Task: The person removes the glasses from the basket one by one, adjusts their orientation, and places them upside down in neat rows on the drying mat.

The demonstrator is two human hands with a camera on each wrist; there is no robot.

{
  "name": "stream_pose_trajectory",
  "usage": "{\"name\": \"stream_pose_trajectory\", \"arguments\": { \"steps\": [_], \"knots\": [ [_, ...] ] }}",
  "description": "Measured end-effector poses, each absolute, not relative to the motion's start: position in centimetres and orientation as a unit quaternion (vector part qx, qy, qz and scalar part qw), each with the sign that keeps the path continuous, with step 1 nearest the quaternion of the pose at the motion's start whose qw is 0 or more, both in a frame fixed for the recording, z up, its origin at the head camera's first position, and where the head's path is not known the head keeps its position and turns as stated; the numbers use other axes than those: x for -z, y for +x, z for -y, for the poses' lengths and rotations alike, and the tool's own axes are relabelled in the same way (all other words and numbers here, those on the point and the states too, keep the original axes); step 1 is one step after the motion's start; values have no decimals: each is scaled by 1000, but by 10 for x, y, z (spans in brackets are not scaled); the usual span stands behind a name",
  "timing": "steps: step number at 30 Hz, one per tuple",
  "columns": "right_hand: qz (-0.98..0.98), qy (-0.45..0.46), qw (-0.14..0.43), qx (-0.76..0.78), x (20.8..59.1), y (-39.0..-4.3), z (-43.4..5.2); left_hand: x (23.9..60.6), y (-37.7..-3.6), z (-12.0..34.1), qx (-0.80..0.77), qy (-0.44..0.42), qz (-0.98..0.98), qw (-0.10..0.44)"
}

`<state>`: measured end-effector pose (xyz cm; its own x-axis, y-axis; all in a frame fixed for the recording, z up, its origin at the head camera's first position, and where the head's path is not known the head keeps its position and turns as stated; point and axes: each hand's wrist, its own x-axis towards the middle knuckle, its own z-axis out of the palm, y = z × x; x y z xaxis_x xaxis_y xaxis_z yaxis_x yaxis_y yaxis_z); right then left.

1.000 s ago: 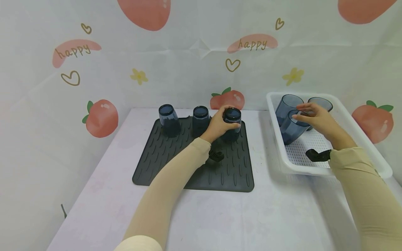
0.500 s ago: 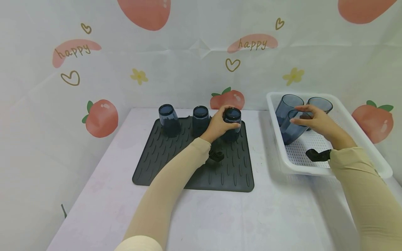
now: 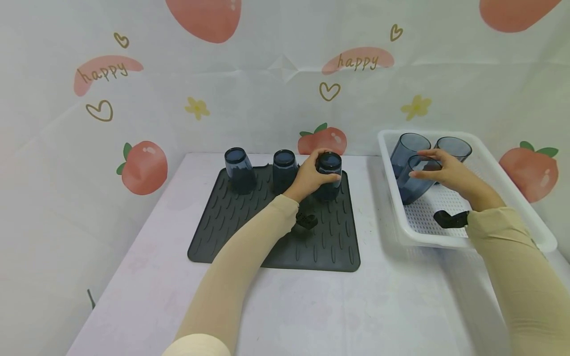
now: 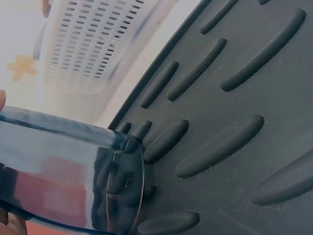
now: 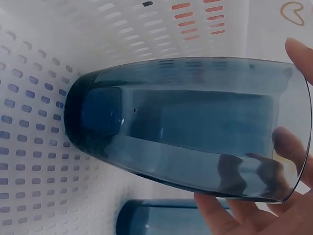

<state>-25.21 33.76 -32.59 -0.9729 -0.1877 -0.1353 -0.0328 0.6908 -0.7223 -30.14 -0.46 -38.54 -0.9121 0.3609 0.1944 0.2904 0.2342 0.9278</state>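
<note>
The left hand [image 3: 308,179] grips an inverted blue tumbler [image 3: 328,174] at the drying mat's [image 3: 249,232] one o'clock corner; the right hand [image 3: 447,169] grasps another tumbler [image 3: 411,180] in the white basket [image 3: 512,198]. Next, probably: release left, lift right.

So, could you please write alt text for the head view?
A left hand grips an upturned blue cup on a dark mat, beside two more cups. The right hand holds a tilted cup in a white basket.
</note>
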Motion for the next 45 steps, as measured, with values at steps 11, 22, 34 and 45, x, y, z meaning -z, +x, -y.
{"name": "stream_pose_trajectory", "arguments": {
  "steps": [11,22,34,45],
  "knots": [
    [-911,-66,113,392,326,-253,-337,385,-303,5,-579,206,-788,31],
    [-916,-64,130,375,330,-256,-338,384,-301,5,-581,202,-788,37],
    [-923,-72,127,357,330,-257,-341,383,-300,4,-580,201,-789,35],
    [-921,-79,126,361,327,-251,-339,385,-302,4,-585,201,-785,34]
  ]
}}
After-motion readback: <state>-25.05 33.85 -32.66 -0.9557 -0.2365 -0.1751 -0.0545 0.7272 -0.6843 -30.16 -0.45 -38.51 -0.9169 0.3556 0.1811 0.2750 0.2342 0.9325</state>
